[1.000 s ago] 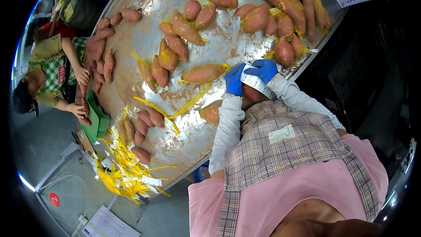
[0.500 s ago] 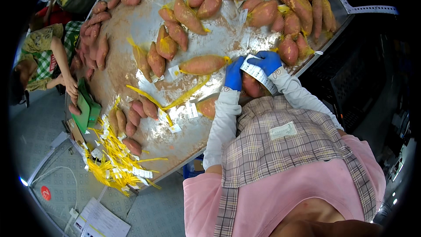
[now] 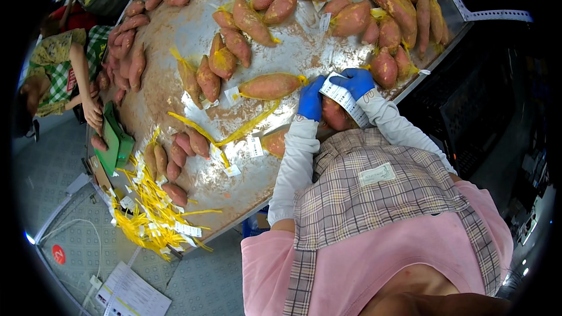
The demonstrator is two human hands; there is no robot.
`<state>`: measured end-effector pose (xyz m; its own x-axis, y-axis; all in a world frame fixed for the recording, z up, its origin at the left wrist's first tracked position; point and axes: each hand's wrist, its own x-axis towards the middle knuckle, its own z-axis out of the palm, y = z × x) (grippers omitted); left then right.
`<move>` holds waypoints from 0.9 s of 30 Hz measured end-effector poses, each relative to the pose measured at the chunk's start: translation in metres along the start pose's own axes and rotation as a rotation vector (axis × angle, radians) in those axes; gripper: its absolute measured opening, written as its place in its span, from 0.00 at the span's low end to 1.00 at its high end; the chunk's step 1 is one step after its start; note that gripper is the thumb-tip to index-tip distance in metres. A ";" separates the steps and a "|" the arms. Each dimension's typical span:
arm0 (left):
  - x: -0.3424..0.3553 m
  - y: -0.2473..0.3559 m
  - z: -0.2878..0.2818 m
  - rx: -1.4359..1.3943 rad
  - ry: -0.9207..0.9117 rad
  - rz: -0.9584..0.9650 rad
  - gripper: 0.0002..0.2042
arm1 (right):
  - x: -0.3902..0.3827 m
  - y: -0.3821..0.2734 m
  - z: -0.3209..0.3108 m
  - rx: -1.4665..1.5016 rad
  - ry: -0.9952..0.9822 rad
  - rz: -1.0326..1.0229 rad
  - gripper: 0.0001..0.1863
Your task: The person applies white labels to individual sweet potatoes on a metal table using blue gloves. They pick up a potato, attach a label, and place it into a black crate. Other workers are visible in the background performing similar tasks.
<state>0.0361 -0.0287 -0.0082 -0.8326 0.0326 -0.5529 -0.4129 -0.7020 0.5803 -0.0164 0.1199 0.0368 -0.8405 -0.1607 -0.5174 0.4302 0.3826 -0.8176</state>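
Observation:
My blue-gloved left hand (image 3: pixel 310 100) and right hand (image 3: pixel 356 83) are close together at the table's near right edge. Both have their fingers closed on a white printed label strip (image 3: pixel 346 99), which hangs down between them toward my apron. Behind the strip a reddish sweet potato (image 3: pixel 335 113) is partly covered. Just left of my left hand lies a netted sweet potato (image 3: pixel 270 86) with a white tag. Another sweet potato (image 3: pixel 274 142) rests beside my left forearm, partly hidden by the sleeve.
Netted sweet potatoes (image 3: pixel 389 14) crowd the far right of the metal table (image 3: pixel 158 82). Yellow net bags with tags (image 3: pixel 155 216) lie heaped at the near left corner. Across the left edge, a co-worker's hand (image 3: pixel 92 114) is at a green device (image 3: pixel 117 143). Black crates (image 3: pixel 468 111) stand right.
My hands and the label strip stay almost in place, with only a very slight shift. At the left, the co-worker's hand has moved slightly beside the green device.

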 end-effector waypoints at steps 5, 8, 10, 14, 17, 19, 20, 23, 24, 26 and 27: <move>-0.002 0.003 0.001 0.108 0.004 0.031 0.14 | 0.000 0.000 0.001 -0.016 -0.011 -0.001 0.16; -0.002 0.003 0.001 0.132 -0.004 0.038 0.14 | -0.001 0.000 0.001 -0.038 -0.024 0.020 0.17; -0.001 0.001 -0.001 0.129 -0.002 0.033 0.13 | -0.001 -0.001 0.001 -0.078 -0.030 0.021 0.18; 0.003 -0.003 -0.004 0.119 0.005 0.035 0.14 | 0.000 -0.004 0.003 -0.137 -0.020 -0.001 0.20; 0.005 -0.004 -0.004 0.120 0.027 0.041 0.14 | -0.001 -0.005 0.004 -0.145 -0.018 -0.007 0.19; 0.004 -0.004 -0.003 0.124 0.037 0.044 0.14 | -0.001 -0.005 0.004 -0.082 -0.019 0.008 0.20; 0.003 -0.004 -0.002 0.125 0.038 0.047 0.14 | -0.001 -0.005 0.004 -0.068 -0.024 0.019 0.20; -0.001 -0.002 0.000 0.152 0.055 0.029 0.15 | 0.000 -0.005 0.003 -0.144 -0.030 0.012 0.21; -0.002 -0.002 0.001 0.175 0.037 0.043 0.15 | 0.001 -0.006 0.002 -0.189 -0.029 -0.013 0.21; -0.003 -0.002 0.002 0.171 0.029 0.059 0.16 | 0.001 -0.007 0.001 -0.204 -0.051 -0.013 0.21; -0.003 -0.003 0.002 0.146 0.039 0.061 0.16 | 0.000 -0.008 0.000 -0.172 -0.074 0.010 0.21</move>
<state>0.0390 -0.0253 -0.0075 -0.8439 -0.0366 -0.5352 -0.4137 -0.5907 0.6927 -0.0199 0.1170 0.0432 -0.8072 -0.2196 -0.5479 0.3708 0.5337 -0.7601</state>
